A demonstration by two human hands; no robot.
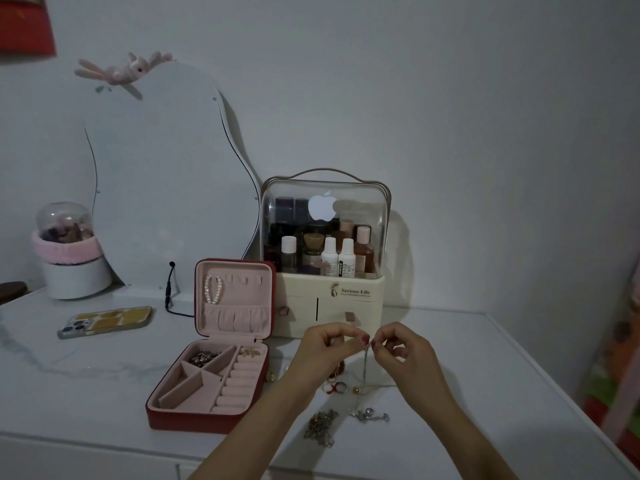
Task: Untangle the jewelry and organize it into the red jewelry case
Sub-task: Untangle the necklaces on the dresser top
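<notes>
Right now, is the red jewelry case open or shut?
Open: the red jewelry case has its lid standing upright, pink compartments exposed, a pearl bracelet hanging inside.

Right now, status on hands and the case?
Left hand and right hand both pinching a thin chain. Red jewelry case open, partly filled. Loose jewelry on table, nothing blocking.

I have both forearms reaching forward, wrists raised. My left hand (327,344) and right hand (403,351) meet fingertip to fingertip, each pinching the thin chain (365,365) that hangs between them.
</notes>
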